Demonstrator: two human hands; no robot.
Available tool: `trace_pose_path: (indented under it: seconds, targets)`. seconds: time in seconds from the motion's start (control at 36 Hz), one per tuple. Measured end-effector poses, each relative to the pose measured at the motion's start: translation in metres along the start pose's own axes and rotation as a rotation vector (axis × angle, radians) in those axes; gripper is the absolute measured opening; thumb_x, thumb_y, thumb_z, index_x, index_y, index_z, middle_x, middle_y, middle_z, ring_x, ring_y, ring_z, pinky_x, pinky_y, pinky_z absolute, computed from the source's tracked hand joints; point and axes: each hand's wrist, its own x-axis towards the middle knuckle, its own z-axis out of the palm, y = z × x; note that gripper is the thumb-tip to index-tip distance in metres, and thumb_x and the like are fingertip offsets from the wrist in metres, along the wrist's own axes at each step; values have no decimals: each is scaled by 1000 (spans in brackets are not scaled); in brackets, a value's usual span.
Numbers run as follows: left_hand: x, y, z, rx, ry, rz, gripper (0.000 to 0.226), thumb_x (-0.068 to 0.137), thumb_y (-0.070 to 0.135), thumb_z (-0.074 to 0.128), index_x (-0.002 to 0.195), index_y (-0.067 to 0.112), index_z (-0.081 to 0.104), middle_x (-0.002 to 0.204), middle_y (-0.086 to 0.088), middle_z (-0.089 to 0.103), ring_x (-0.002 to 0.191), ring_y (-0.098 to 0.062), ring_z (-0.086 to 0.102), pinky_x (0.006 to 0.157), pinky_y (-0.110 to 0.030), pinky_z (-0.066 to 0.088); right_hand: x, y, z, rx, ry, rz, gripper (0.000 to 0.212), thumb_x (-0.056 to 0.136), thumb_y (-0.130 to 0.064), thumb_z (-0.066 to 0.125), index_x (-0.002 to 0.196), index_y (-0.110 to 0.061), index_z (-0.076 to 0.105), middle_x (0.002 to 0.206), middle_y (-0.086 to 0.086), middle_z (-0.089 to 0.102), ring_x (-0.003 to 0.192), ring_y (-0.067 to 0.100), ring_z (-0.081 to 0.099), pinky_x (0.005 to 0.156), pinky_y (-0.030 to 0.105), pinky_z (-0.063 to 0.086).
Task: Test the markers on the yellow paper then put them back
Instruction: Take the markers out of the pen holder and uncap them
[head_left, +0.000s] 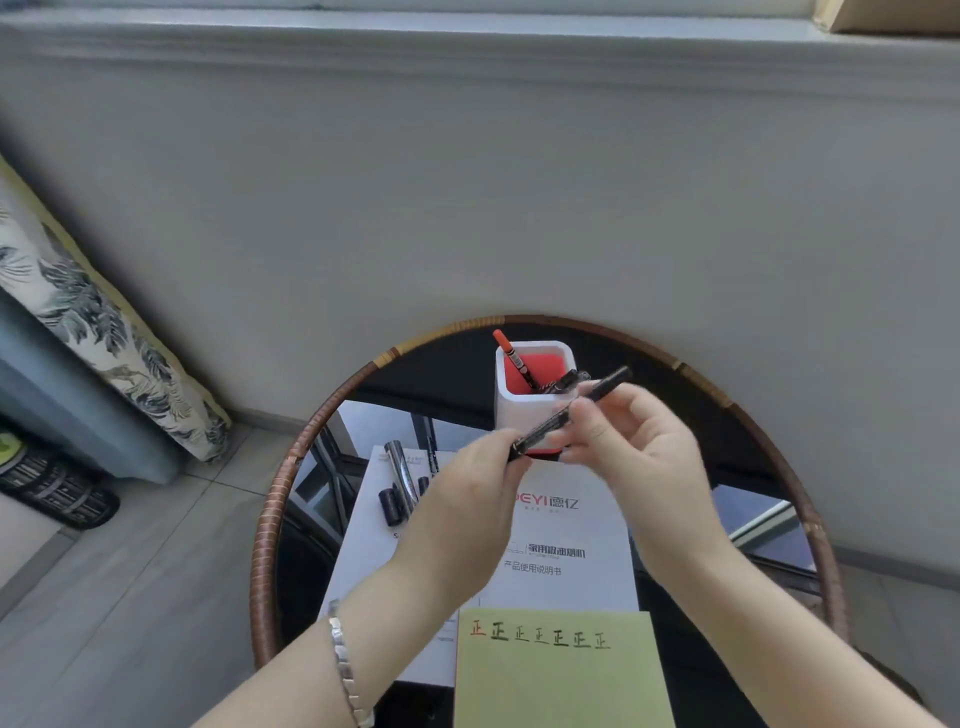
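A black marker (569, 413) is held slantwise above the table by both hands. My left hand (467, 504) pinches its lower end and my right hand (631, 441) grips its upper half. Behind them stands a white pen holder (524, 410) with a red inside, holding an orange-capped marker (511, 356) and dark markers (563, 382). The yellow paper (561, 675) lies at the near edge, with a row of written characters along its top, the first in red.
A white manual (566, 545) lies under the yellow paper on the round glass table with a woven rim (270, 525). A grey wall is close behind. A patterned cushion (88, 332) and a grey seat stand at the left on the floor.
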Motion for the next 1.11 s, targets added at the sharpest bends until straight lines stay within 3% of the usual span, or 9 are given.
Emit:
trace_pose_path:
  seconds: [0.19, 0.33, 0.42, 0.58, 0.72, 0.81, 0.86, 0.94, 1.11]
  targets:
    - [-7, 7, -2, -180, -195, -154, 24, 100, 24, 28, 95, 21, 52, 79, 8, 51, 70, -6, 47, 63, -24, 38, -8, 26, 9, -13, -38, 138, 10, 87, -6, 58, 84, -12, 65, 73, 5, 69, 61, 7, 62, 60, 17, 52]
    - [-13, 9, -5, -272, -170, -213, 27, 100, 19, 31, 96, 33, 53, 58, 21, 51, 61, 9, 48, 57, -13, 33, -7, 38, 15, 17, -37, 174, 11, 87, -4, 57, 83, -10, 66, 68, 3, 66, 59, 9, 60, 58, 19, 52]
    - [-15, 9, -7, -349, -182, -255, 33, 99, 15, 33, 78, 34, 50, 55, 36, 52, 61, 17, 49, 59, -6, 36, -6, 43, 18, 35, -45, 204, 11, 87, -4, 57, 83, -8, 66, 67, 2, 65, 57, 10, 58, 56, 20, 52]
    - [-18, -6, -7, -591, -267, -390, 26, 99, 19, 38, 86, 28, 59, 45, 17, 45, 39, -2, 32, 43, -10, 27, -4, 51, 18, 33, -81, 211, 10, 88, -5, 56, 86, -8, 65, 66, 1, 66, 53, 8, 56, 54, 17, 48]
    - [-15, -20, -9, -422, -388, -518, 23, 97, 42, 33, 100, 24, 47, 69, 4, 45, 57, -6, 40, 56, -22, 33, 6, 50, 17, -135, -101, 164, 12, 89, -10, 56, 88, -17, 64, 74, -1, 67, 62, 3, 60, 59, 15, 50]
    - [-14, -28, -13, -356, -302, -620, 13, 98, 29, 32, 101, 22, 42, 87, -5, 53, 75, -14, 48, 69, -30, 40, 17, 49, 12, -460, -161, 77, 11, 92, -19, 52, 91, -23, 63, 84, 2, 68, 78, 14, 63, 68, 23, 51]
    - [-15, -37, -16, -266, -194, -622, 11, 98, 20, 31, 102, 17, 41, 90, -7, 56, 74, -15, 49, 68, -31, 43, 24, 51, 10, -633, -207, 37, 19, 93, -23, 51, 90, -9, 64, 85, 14, 67, 79, 26, 61, 67, 32, 49]
    - [-18, -48, -18, -197, -138, -659, 14, 99, 19, 28, 108, 16, 40, 94, -5, 55, 73, -12, 50, 60, -25, 41, 32, 64, 15, -778, -287, 89, 24, 89, -25, 57, 81, -3, 62, 74, 16, 61, 65, 23, 55, 58, 24, 37]
    - [-17, -57, -15, -158, 40, -659, 22, 98, 19, 37, 116, 17, 51, 120, -1, 42, 88, -7, 53, 63, -13, 41, 51, 102, 38, -833, -229, 199, 29, 85, -25, 63, 106, -6, 67, 94, 8, 66, 80, 21, 58, 74, 29, 46]
